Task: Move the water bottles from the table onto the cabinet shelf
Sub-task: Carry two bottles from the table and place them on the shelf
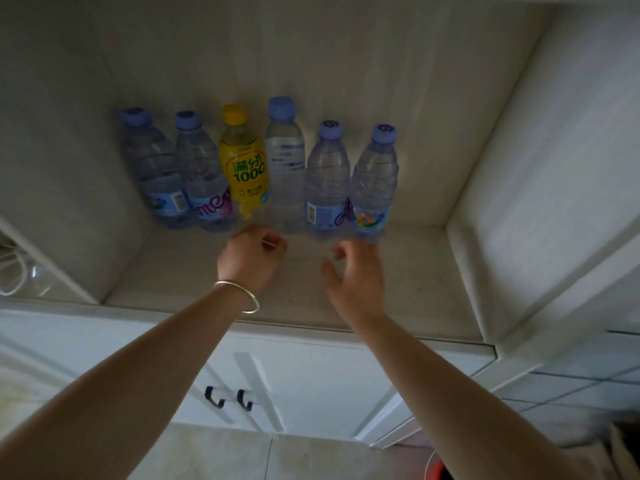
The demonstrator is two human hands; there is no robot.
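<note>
six bottles in a row on the shelf, both hands just in front

far left, outside the cabinet: white cord point(14, 271) and a clear glass item point(38, 278), partly cut off by the cabinet wall.

shelf point(398, 289): pale wood-grain board in an open niche; bottles stand upright in a row near its back, close together, neighbours touching or nearly so.

bottle 1 point(156, 168): clear, purple cap, blue label with barcode; leftmost.

bottle 2 point(204, 174): clear, purple cap, blue-pink label; just beside bottle 1.

yellow bottle point(244, 164): yellow cap, yellow label with green print "100c"; between bottle 2 and the tall bottle.

tall bottle point(285, 161): clear, purple cap, faint printed text; tallest in the row, centre.

bottle 5 point(327, 178): clear, purple cap, blue label with barcode.

bottle 6 point(374, 181): clear, purple cap, colourful label; rightmost.

left hand point(254, 254): over the shelf, just in front of the yellow and tall bottles; fingers curled in toward the palm, holding nothing; contact with a bottle base cannot be told. silver bangle point(239, 296) on the wrist.

right hand point(356, 275): over the shelf, in front of bottles 5 and 6; fingers loosely curved and apart, holding nothing; fingertips near bottle 6's base, contact unclear.

below the shelf: white doors point(311, 382) with two black handles point(228, 398); tiled floor point(225, 455) underneath.
</note>
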